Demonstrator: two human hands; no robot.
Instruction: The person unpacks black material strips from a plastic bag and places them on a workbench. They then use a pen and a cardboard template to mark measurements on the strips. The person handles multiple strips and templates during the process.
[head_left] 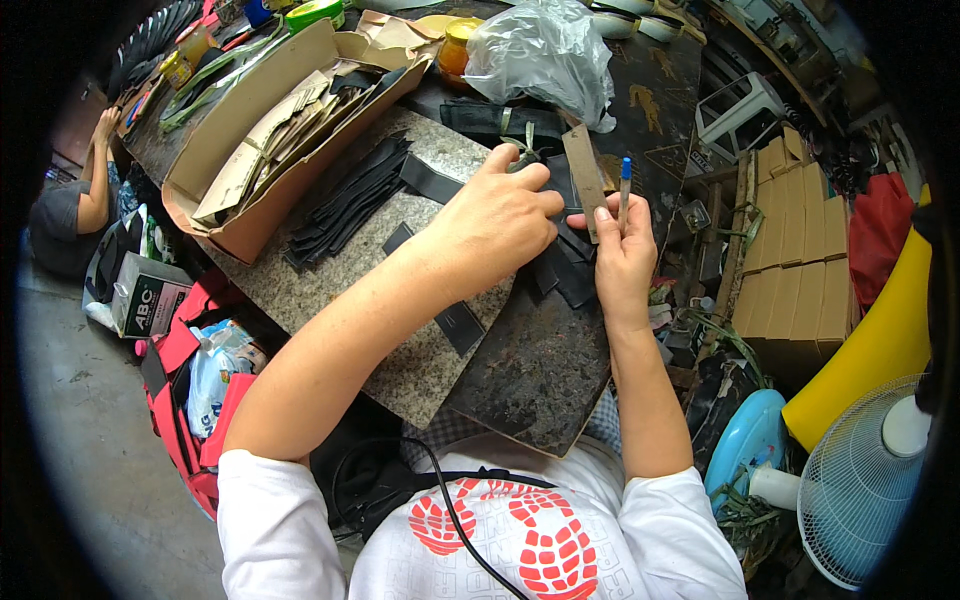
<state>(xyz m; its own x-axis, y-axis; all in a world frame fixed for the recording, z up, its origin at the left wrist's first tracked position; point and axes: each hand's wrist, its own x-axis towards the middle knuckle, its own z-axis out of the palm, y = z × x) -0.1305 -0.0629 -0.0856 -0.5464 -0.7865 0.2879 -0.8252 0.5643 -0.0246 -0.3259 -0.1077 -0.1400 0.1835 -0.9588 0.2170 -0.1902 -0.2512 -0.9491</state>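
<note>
My right hand [626, 262] is closed around a narrow brown cardboard strip [581, 175] and a pen with a blue end [626, 178], both standing up from the fingers. Beside it, my left hand [490, 212] reaches across the table with curled fingers; what they hold, if anything, is hidden. Black flat pieces [568, 272] lie below the two hands. Just beyond my left hand is a tied black bundle [485, 120]. A fanned pile of black strips [350, 205] rests on the speckled stone slab [425, 385], with more single black pieces [460, 328] partly under my left forearm.
A long open cardboard box [215, 150] of cut card pieces stands left. Behind are a clear plastic bag [540, 55] and an orange jar [455, 48]. Right of the table are stacked cartons [785, 250] and a fan [860, 480]. Another person [75, 215] is at far left.
</note>
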